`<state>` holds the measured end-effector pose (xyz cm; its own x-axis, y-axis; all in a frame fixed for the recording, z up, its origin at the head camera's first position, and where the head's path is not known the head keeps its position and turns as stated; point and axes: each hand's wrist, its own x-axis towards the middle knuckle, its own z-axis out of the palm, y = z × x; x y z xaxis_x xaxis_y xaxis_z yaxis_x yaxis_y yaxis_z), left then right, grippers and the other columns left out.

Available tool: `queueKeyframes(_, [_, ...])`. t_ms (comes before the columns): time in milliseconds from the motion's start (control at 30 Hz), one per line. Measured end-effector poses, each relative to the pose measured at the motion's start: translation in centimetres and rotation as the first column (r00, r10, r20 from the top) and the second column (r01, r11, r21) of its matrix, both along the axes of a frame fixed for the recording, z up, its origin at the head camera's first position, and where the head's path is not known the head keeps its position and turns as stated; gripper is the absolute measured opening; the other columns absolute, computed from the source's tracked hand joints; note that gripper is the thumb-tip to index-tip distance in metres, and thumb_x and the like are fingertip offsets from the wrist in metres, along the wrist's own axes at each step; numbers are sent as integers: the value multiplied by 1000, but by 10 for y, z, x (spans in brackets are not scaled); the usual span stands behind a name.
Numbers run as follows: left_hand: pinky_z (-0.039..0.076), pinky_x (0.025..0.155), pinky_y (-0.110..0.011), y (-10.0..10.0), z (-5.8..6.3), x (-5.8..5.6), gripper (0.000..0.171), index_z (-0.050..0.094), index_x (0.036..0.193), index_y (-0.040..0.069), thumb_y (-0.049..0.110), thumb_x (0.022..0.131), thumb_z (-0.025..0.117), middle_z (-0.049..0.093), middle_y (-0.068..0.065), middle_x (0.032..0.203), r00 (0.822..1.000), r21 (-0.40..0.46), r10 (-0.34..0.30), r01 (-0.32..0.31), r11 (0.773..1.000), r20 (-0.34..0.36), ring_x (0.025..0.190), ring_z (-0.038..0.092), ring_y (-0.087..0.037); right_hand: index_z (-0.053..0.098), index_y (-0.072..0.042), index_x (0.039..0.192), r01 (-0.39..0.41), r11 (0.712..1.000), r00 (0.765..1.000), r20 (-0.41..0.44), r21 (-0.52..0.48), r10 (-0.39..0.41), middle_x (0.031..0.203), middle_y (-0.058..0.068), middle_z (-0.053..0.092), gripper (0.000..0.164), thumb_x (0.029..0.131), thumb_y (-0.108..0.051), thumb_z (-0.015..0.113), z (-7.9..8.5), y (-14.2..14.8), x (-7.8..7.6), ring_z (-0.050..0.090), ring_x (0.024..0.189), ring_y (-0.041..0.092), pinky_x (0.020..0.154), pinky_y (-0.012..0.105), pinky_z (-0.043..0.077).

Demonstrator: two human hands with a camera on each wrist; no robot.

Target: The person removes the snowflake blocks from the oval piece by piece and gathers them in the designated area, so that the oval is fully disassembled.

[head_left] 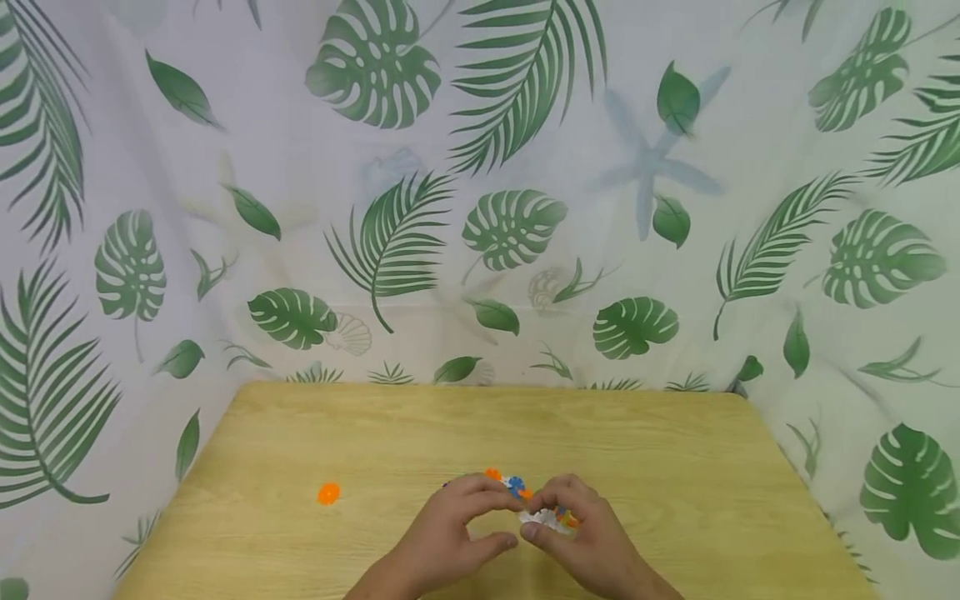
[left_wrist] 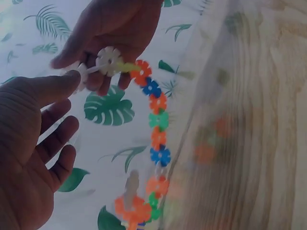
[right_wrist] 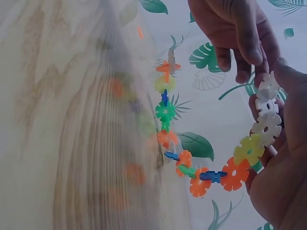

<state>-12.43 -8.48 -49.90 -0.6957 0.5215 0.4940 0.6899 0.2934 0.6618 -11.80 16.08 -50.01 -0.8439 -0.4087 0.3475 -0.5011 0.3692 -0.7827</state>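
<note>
A chain of linked plastic snowflake discs (right_wrist: 235, 173), in orange, blue, green, yellow and white, curves over the table. My right hand (head_left: 592, 533) grips its near end, thumb and index finger around the white discs (right_wrist: 266, 128). Beside it, my left hand (head_left: 457, 525) reaches in from the left, a fingertip right at the endmost white disc (left_wrist: 82, 76). In the head view, the left thumb stands apart from the index finger. The chain's far part (left_wrist: 158, 139) runs away past the hands; in the head view the hands cover some of it.
A loose orange disc (head_left: 328, 493) lies on the wooden table (head_left: 262, 442), left of both hands. A white curtain (head_left: 420, 267) printed with green leaves hangs behind the table and along its sides.
</note>
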Motion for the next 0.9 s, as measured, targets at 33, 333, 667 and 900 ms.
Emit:
queueKeyframes(33, [54,93,-29,3,-1,0,30,74,121,24,23,92,82,66,15,121,999,2,4,-4,1000,-49,111,61,-7,68,-32,107,-6,1000,1000,-13,-4,6,109,-10,61,16,97,-24,76,0,-1,1,58,101,15,87,33,50])
queueKeyframes(333, [55,87,-25,13,-2,2,11,79,100,22,16,91,82,72,16,107,992,78,79,-71,994,-100,102,62,-4,69,-28,121,-26,998,977,-212,48,36,112,-10,64,38,87,-26,86,-3,-4,0,56,103,13,87,44,44])
queueKeyframes(667, [56,84,-28,9,-6,3,10,78,103,25,22,93,80,72,20,102,987,82,152,-147,986,-58,97,65,-1,75,-17,114,99,995,814,-576,15,-72,103,-11,72,33,91,-40,81,-20,1,-6,58,98,17,90,44,34])
queueKeyframes(900, [56,83,-28,11,-7,0,8,79,101,23,22,93,80,74,17,100,984,105,153,-143,984,-91,94,66,0,78,-10,110,98,994,700,-707,-44,-100,99,-3,76,40,95,-46,75,-27,-4,-14,59,93,21,89,44,33])
